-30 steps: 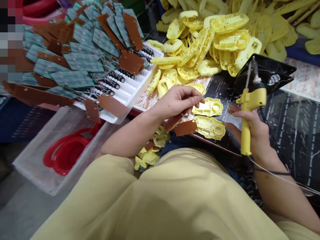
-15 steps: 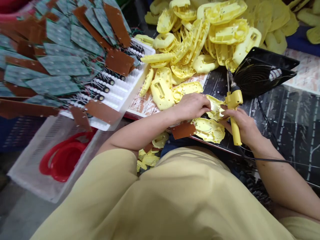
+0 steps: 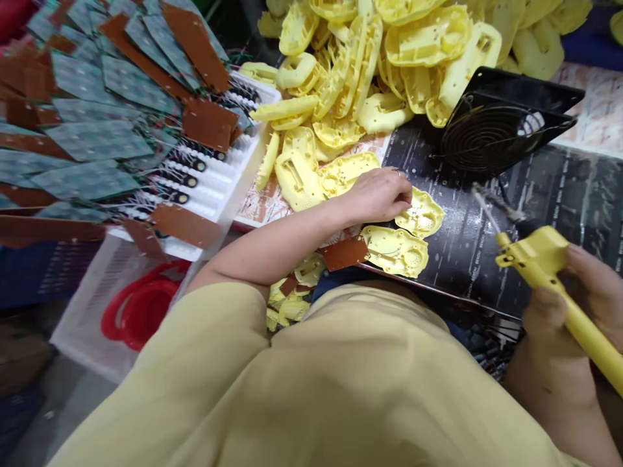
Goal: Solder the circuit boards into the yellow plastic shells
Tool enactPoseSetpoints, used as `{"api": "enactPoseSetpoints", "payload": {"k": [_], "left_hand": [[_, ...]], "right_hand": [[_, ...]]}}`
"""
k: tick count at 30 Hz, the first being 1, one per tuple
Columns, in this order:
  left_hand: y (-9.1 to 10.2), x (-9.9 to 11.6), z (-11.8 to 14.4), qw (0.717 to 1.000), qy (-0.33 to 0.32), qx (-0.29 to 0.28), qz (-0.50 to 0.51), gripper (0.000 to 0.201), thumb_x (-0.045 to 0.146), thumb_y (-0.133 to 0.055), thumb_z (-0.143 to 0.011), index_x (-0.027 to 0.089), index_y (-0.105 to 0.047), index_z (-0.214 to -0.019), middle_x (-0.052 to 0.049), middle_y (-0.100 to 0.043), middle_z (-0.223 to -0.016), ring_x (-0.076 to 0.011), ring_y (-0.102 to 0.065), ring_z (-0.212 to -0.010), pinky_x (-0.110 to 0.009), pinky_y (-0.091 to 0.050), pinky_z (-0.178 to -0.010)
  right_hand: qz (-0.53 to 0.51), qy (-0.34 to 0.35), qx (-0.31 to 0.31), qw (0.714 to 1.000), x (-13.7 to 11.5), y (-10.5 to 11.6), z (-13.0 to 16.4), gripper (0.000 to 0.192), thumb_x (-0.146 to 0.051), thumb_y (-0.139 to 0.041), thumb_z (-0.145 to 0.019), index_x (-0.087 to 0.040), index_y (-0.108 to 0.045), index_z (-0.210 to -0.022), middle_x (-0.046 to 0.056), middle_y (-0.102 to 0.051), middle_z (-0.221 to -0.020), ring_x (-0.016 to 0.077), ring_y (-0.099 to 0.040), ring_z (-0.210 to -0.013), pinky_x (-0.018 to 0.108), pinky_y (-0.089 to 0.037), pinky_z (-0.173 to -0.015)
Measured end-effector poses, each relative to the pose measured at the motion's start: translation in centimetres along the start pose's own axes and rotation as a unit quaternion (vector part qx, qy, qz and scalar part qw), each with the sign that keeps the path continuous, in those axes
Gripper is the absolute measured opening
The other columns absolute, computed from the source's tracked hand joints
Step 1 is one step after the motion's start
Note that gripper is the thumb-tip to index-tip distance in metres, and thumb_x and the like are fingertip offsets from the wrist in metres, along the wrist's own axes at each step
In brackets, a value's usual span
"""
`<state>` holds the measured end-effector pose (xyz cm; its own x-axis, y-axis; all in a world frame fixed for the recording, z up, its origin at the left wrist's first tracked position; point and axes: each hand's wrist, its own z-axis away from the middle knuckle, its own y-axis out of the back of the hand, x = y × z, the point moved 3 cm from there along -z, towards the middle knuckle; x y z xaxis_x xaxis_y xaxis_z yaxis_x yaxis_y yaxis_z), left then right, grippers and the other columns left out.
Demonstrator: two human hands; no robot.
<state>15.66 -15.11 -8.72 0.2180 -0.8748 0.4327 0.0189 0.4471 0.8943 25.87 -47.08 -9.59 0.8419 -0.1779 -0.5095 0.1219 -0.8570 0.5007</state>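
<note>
1. Left hand rests palm down, fingers curled, pressing on a yellow plastic shell that lies flat on the black mat, mid-scene. Whether it pinches the shell or only pins it, cannot tell.
2. A second yellow shell lies just nearer, touching or almost touching the first, with a brown circuit board hanging at its left edge over the table lip.
3. Right hand is closed around the yellow handle of a soldering iron, near right, with the metal tip pointing far-left, well apart from the shells.
4. Handling judgement: the shell looks light, thin, rigid moulded plastic, smooth and likely to slide on the mat; best held by the outer rim or pinned flat. The ribs inside look snappable.
5. The board looks thin, stiff and light; hold it by its edges, since its wires look fragile.
6. The iron should be gripped at the handle only; the tip is probably hot.
7. Far: a heap of yellow shells; far right, a black fan; left, a white tray with a stack of boards.
</note>
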Motion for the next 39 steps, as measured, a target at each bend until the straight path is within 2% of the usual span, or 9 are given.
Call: {"api": "enactPoseSetpoints", "payload": {"k": [3,7,10,14,24,29,34,36,39], "left_hand": [[0.0,0.1,-0.1,1.000,-0.016,0.001,-0.010,0.023,0.019,-0.065,-0.092,0.022,-0.085,-0.103,-0.007,-0.082,-0.109,-0.0275,-0.074,-0.117,-0.042,-0.056,-0.108],[0.0,0.1,-0.2,1.000,-0.006,-0.004,-0.021,0.024,0.022,-0.063,-0.093,0.021,-0.085,-0.102,-0.009,-0.082,-0.109,-0.0292,-0.074,-0.117,-0.043,-0.055,-0.108],[0.0,0.2,-0.3,1.000,-0.005,-0.005,-0.025,0.024,0.024,-0.063,-0.093,0.021,-0.085,-0.103,-0.009,-0.082,-0.110,-0.0291,-0.073,-0.117,-0.043,-0.056,-0.107],[0.0,0.3,-0.3,0.999,-0.002,-0.013,-0.043,0.027,0.025,-0.061,-0.094,0.020,-0.086,-0.106,-0.008,-0.083,-0.112,-0.0296,-0.074,-0.117,-0.043,-0.057,-0.105],[-0.1,0.7,-0.8,0.998,0.006,-0.015,-0.063,0.028,0.024,-0.060,-0.092,0.021,-0.086,-0.102,-0.008,-0.082,-0.110,-0.0319,-0.074,-0.118,-0.045,-0.057,-0.102],[0.0,0.7,-0.8,0.998,0.013,-0.025,-0.062,0.028,0.022,-0.060,-0.090,0.021,-0.085,-0.102,-0.008,-0.082,-0.108,-0.0316,-0.074,-0.116,-0.046,-0.058,-0.102],[0.0,0.8,-0.8,0.998,0.015,-0.018,-0.059,0.027,0.022,-0.060,-0.091,0.021,-0.085,-0.102,-0.008,-0.082,-0.109,-0.0316,-0.074,-0.116,-0.046,-0.058,-0.103],[0.0,0.7,-0.5,0.998,0.013,-0.015,-0.060,0.027,0.023,-0.061,-0.093,0.020,-0.085,-0.105,-0.009,-0.082,-0.112,-0.0322,-0.074,-0.119,-0.046,-0.058,-0.105],[0.0,0.1,0.0,0.999,-0.006,0.000,-0.040,0.029,0.028,-0.062,-0.097,0.019,-0.084,-0.114,-0.009,-0.083,-0.116,-0.0304,-0.075,-0.117,-0.045,-0.058,-0.107]], "right_hand": [[-0.026,0.058,0.013,0.998,-0.4,-1.2,-0.2,0.052,-0.036,-0.087,-0.095,-0.037,-0.076,-0.145,0.002,-0.085,-0.108,0.0233,-0.079,-0.073,0.035,-0.068,-0.062],[-0.047,0.088,-0.081,0.992,-1.0,-2.8,-0.9,0.041,-0.021,-0.089,-0.091,-0.029,-0.079,-0.130,0.001,-0.085,-0.100,0.0223,-0.081,-0.074,0.031,-0.069,-0.062],[-0.062,0.122,-0.096,0.986,-1.5,-3.1,-1.5,0.024,-0.017,-0.089,-0.091,-0.026,-0.077,-0.109,0.000,-0.083,-0.090,0.0204,-0.079,-0.069,0.028,-0.067,-0.059],[-0.047,0.135,-0.117,0.983,-1.7,-3.4,-2.0,0.025,-0.012,-0.090,-0.089,-0.026,-0.072,-0.101,-0.002,-0.082,-0.088,0.0178,-0.080,-0.071,0.024,-0.064,-0.061],[-0.011,0.176,-0.183,0.967,-0.7,-3.2,-2.3,0.016,-0.031,-0.086,-0.100,-0.025,-0.072,-0.096,-0.001,-0.080,-0.085,0.0156,-0.079,-0.073,0.022,-0.064,-0.067],[0.024,0.068,-0.173,0.982,0.8,-1.8,-0.9,0.021,-0.045,-0.084,-0.101,-0.027,-0.073,-0.100,0.002,-0.083,-0.094,0.0158,-0.080,-0.078,0.023,-0.066,-0.067],[-0.011,0.130,-0.126,0.983,-0.4,-2.4,-1.3,0.017,-0.036,-0.086,-0.099,-0.026,-0.072,-0.097,-0.001,-0.081,-0.085,0.0150,-0.079,-0.067,0.020,-0.065,-0.063],[-0.011,0.140,-0.075,0.987,-0.6,-2.7,-1.2,0.019,-0.033,-0.089,-0.096,-0.026,-0.075,-0.107,-0.001,-0.082,-0.086,0.0165,-0.079,-0.067,0.021,-0.066,-0.061],[0.023,0.104,-0.029,0.994,-0.3,-2.7,-0.5,0.045,-0.037,-0.089,-0.095,-0.026,-0.074,-0.136,0.000,-0.084,-0.091,0.0198,-0.081,-0.067,0.024,-0.067,-0.059]]}}
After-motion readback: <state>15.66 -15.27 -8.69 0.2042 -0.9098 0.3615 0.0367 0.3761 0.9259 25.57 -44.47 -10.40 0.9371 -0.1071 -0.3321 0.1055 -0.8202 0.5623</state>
